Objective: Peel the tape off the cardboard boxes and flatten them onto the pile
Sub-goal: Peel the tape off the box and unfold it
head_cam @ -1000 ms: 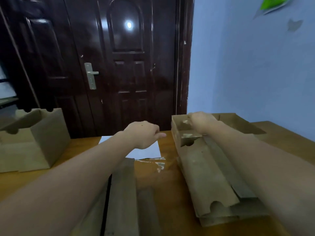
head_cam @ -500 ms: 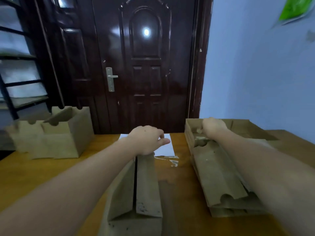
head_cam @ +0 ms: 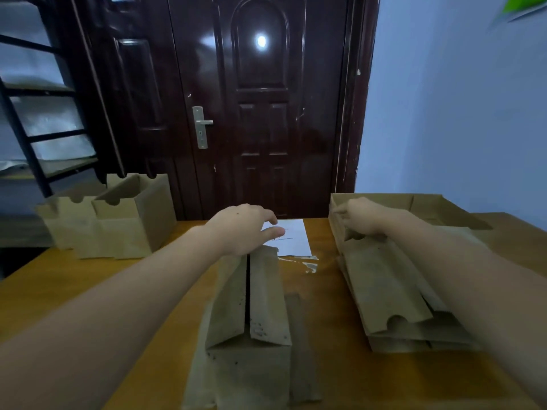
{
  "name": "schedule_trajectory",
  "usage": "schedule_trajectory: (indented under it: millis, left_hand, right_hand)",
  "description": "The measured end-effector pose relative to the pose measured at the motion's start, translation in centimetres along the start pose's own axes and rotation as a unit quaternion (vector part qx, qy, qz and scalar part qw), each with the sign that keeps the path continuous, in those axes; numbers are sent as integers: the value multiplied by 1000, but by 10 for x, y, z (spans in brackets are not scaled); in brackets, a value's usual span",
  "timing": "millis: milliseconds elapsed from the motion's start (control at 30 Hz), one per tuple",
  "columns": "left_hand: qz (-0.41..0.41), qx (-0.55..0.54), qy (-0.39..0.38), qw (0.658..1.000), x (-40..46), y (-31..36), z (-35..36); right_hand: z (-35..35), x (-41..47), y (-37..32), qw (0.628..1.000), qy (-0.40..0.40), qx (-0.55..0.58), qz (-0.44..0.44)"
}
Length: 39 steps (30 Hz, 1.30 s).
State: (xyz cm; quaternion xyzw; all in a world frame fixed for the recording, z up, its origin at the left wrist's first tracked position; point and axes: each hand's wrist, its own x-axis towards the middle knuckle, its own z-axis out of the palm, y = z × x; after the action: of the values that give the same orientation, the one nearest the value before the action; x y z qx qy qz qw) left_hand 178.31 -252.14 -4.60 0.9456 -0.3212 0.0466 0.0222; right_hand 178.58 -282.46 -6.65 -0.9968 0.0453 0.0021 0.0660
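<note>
A brown cardboard box (head_cam: 251, 309) stands in front of me on the wooden table (head_cam: 59, 288), its two top flaps parted along a dark slit. My left hand (head_cam: 242, 229) rests on the far end of these flaps, fingers spread. At the right lies a pile of flattened boxes (head_cam: 393, 294). My right hand (head_cam: 359, 217) grips the far edge of the top flattened piece. A crumpled strip of clear tape (head_cam: 305, 263) lies on the table between box and pile.
Two upright open boxes (head_cam: 118, 220) stand at the far left of the table. A white sheet of paper (head_cam: 293, 241) lies behind the tape. A dark door (head_cam: 260, 113) and a blue wall (head_cam: 458, 113) stand beyond; a black shelf (head_cam: 32, 137) is at far left.
The view has swung left and down, bringing the middle box and the left boxes into sight. My left hand's fingers have spread on the box flaps. My right hand stays on the pile's far end.
</note>
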Motion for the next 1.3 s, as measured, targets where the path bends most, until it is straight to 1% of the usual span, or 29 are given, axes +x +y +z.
schedule_trajectory:
  millis: [67, 133, 267, 367, 433, 500, 633, 700, 800, 867, 1000, 1067, 1100, 1233, 1300]
  left_hand:
    - [0, -16, 7, 1000, -19, -2, -4]
    - [2, -26, 7, 1000, -41, 0, -6]
    - [23, -33, 22, 999, -88, 9, -10]
    - [66, -18, 39, 997, -124, 11, -14]
    - [108, -5, 61, 992, -145, 10, -14]
    - [127, 12, 69, 989, -160, 9, -11]
    - [111, 57, 43, 991, -172, 8, 3]
    - [98, 62, 27, 993, -174, 8, 9]
    - [100, 53, 34, 993, -170, 7, 13]
    - [106, 79, 29, 991, -164, 4, 12]
    - [74, 120, -26, 990, -156, -5, 9]
    - [75, 142, -61, 985, -151, -10, 12]
    - [82, 146, -66, 984, -149, -11, 15]
    - [113, 89, -24, 989, -143, -5, 26]
    - [118, 84, 4, 989, -144, -1, 28]
  right_hand:
    - [-5, -23, -21, 999, 6, 10, -45]
    - [-7, -49, -43, 995, 13, -8, -100]
    - [-4, -105, -86, 978, 31, -8, -205]
    - [-3, -153, -118, 958, 23, 12, -286]
    - [-2, -178, -134, 950, 1, 6, -312]
    - [2, -193, -146, 948, -14, -31, -316]
    - [17, -202, -156, 947, -16, -81, -310]
    - [24, -201, -155, 950, -18, -75, -301]
    - [26, -203, -150, 955, -32, -52, -292]
    - [25, -205, -147, 959, -47, -29, -278]
    - [20, -211, -133, 962, -84, -6, -260]
    - [15, -214, -125, 959, -90, 0, -268]
    - [13, -216, -121, 958, -87, 2, -273]
    - [15, -223, -111, 961, -83, 22, -262]
    - [20, -226, -109, 965, -80, 35, -247]
